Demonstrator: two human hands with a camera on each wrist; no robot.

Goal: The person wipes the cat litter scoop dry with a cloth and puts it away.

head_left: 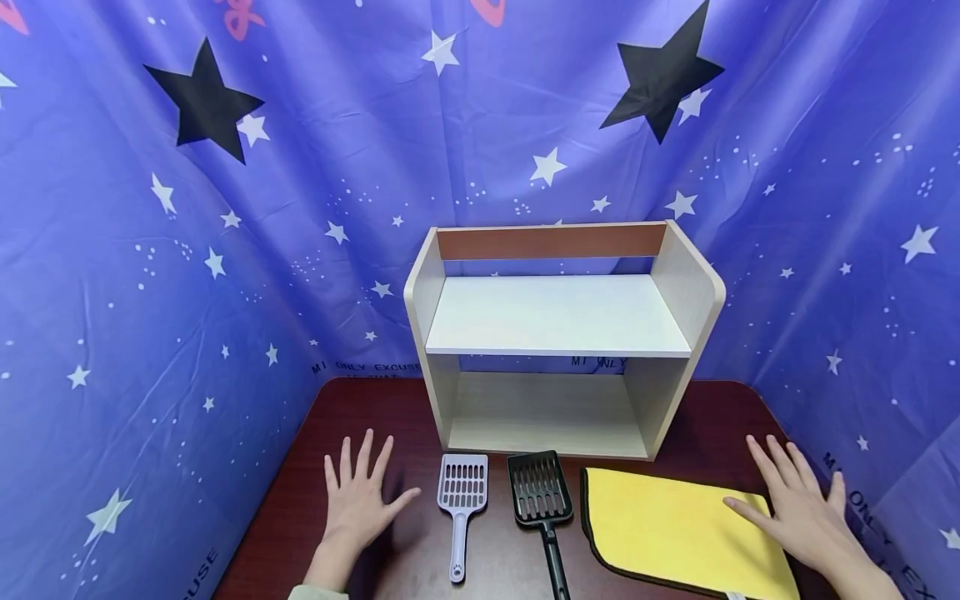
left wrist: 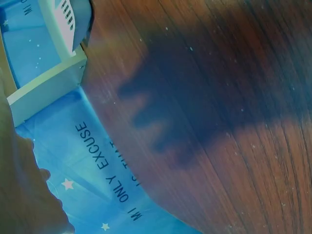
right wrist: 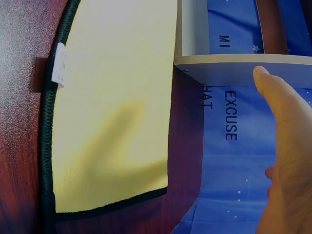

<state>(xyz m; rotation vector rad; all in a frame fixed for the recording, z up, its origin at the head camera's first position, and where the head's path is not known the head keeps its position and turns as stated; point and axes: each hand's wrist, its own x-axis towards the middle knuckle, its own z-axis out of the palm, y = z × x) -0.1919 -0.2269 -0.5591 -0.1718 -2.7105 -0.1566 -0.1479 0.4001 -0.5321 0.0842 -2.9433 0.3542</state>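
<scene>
The dark red table [head_left: 416, 550] spreads under both hands. The shelf [head_left: 558, 312] stands beyond them, between the two. The yellow cloth [head_left: 675, 525] lies left of the right hand [head_left: 806, 512] and partly below it; its long axis runs sideways, and this hand is nearer. The black scoop [head_left: 546, 521] lies between the hands, closer to the left hand [head_left: 358, 506]. The lilac scoop [head_left: 462, 506], just right of the left hand, points front to back. Both hands are spread wide, holding nothing.
</scene>
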